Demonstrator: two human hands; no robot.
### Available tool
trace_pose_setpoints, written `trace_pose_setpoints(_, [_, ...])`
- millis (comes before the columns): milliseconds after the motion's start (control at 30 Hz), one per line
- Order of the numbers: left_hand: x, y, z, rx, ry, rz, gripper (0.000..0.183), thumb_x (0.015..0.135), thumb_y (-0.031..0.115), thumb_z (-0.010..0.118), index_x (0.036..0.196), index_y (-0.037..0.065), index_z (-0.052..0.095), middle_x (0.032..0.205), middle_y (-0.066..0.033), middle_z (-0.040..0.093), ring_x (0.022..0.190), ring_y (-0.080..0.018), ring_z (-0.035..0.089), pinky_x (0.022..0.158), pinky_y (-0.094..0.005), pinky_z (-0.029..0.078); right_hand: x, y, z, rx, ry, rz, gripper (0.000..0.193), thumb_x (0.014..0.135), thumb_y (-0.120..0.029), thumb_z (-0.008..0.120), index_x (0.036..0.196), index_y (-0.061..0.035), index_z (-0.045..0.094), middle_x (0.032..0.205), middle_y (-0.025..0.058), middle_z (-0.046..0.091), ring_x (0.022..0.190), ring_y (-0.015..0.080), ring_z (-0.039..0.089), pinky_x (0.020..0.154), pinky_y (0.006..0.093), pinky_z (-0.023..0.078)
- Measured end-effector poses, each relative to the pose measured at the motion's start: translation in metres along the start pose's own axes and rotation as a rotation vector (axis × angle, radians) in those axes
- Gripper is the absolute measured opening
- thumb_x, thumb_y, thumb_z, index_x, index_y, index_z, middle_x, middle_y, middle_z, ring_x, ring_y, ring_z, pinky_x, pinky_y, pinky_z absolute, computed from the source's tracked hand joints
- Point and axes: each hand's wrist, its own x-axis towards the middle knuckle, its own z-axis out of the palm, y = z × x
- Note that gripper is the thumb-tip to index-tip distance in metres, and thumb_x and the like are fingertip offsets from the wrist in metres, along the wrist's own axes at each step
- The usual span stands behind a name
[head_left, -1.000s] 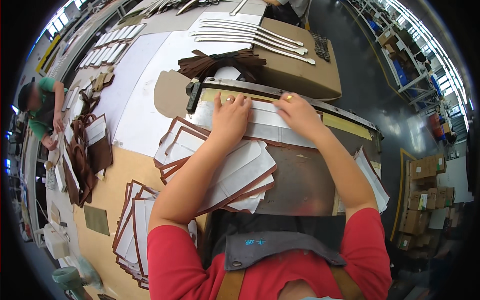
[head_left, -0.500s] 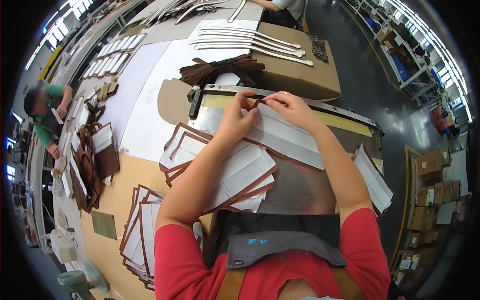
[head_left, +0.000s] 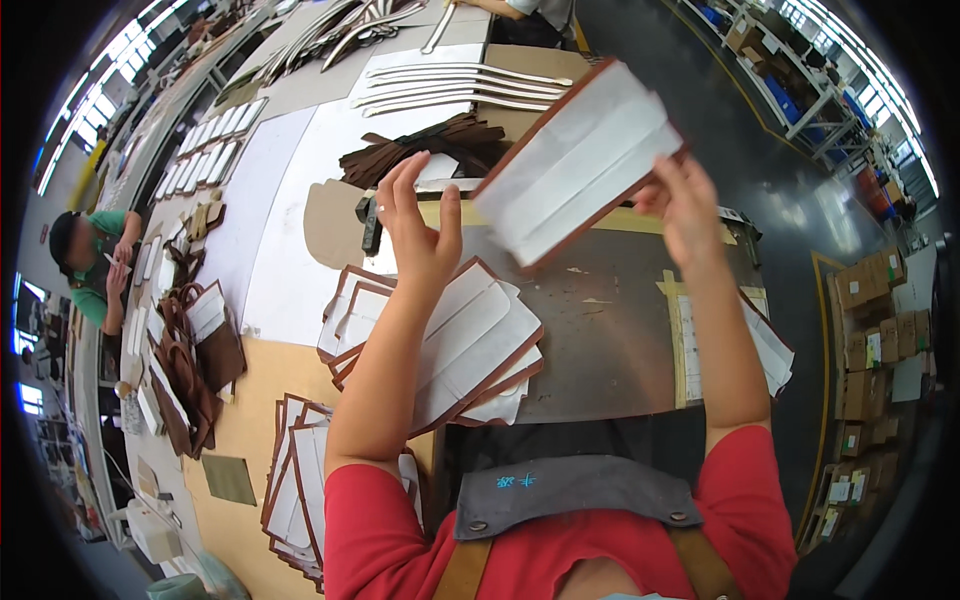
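Observation:
My right hand (head_left: 682, 205) grips the corner of a flat leather panel (head_left: 585, 165), white on its face with brown edges, and holds it tilted above the metal-topped work surface (head_left: 590, 350). Motion blurs the panel's lower left edge. My left hand (head_left: 418, 222) is raised with its fingers apart, free of the panel. Below my left hand, a fanned pile of similar white-and-brown panels (head_left: 478, 345) lies partly on the metal surface, partly hidden by my left forearm.
Left of my arm lies another stack of panels (head_left: 295, 500). One panel (head_left: 768, 352) sits by the right edge. Beyond the surface are a bundle of brown strips (head_left: 425, 148) and long white-faced strips (head_left: 440, 90). A co-worker (head_left: 100, 262) stands across the table at left.
The panel was flat under both hands at the surface's far edge. My right hand has lifted it up and right; my left hand has let go and moved left.

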Motion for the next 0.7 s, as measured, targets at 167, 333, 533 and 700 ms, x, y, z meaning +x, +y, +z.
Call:
trace_pose_setpoints(167, [-0.022, 0.020, -0.001, 0.390, -0.714, -0.060, 0.022, 0.087, 0.020, 0.057, 0.107, 0.013, 0.058, 0.109, -0.0092, 0.059, 0.106, -0.0280, 0.052, 0.090, -0.0444, 0.033, -0.052, 0.032, -0.041, -0.233, -0.490, 0.826, 0.034, 0.091, -0.035, 0.056, 0.090, -0.0004, 0.057, 0.065, 0.0114, 0.063, 0.054, 0.0191, 0.065, 0.043, 0.0269, 0.052])
trace_pose_setpoints(333, [-0.035, 0.010, 0.010, 0.360, -0.784, 0.039, 0.029, 0.091, 0.025, 0.051, 0.118, 0.016, 0.056, 0.126, -0.0065, 0.055, 0.116, -0.0265, 0.049, 0.097, -0.0455, 0.031, -0.045, 0.032, -0.031, -0.922, -0.317, 0.103, 0.038, 0.090, -0.031, 0.058, 0.067, 0.0000, 0.059, 0.052, 0.0057, 0.057, 0.042, 0.0117, 0.053, 0.042, 0.0252, 0.040])
trace_pose_setpoints(533, [-0.038, 0.006, 0.007, 0.452, -0.877, 0.001, 0.037, 0.092, 0.029, 0.049, 0.128, 0.019, 0.050, 0.137, -0.0067, 0.046, 0.127, -0.0275, 0.041, 0.105, -0.0444, 0.026, -0.019, 0.048, -0.018, -0.906, -0.184, -0.455, 0.019, 0.087, -0.021, 0.062, 0.084, -0.0028, 0.063, 0.075, 0.0069, 0.062, 0.065, 0.0182, 0.056, 0.057, 0.0304, 0.045])
trace_pose_setpoints(700, [-0.039, 0.008, 0.005, 0.483, -0.924, -0.048, 0.040, 0.094, 0.033, 0.045, 0.132, 0.020, 0.047, 0.141, -0.0075, 0.041, 0.131, -0.0296, 0.036, 0.108, -0.0457, 0.023, -0.021, 0.077, -0.033, -1.218, -0.432, -0.514, 0.028, 0.088, -0.026, 0.059, 0.109, -0.0076, 0.065, 0.119, 0.0114, 0.059, 0.117, 0.0275, 0.050, 0.098, 0.0387, 0.039])
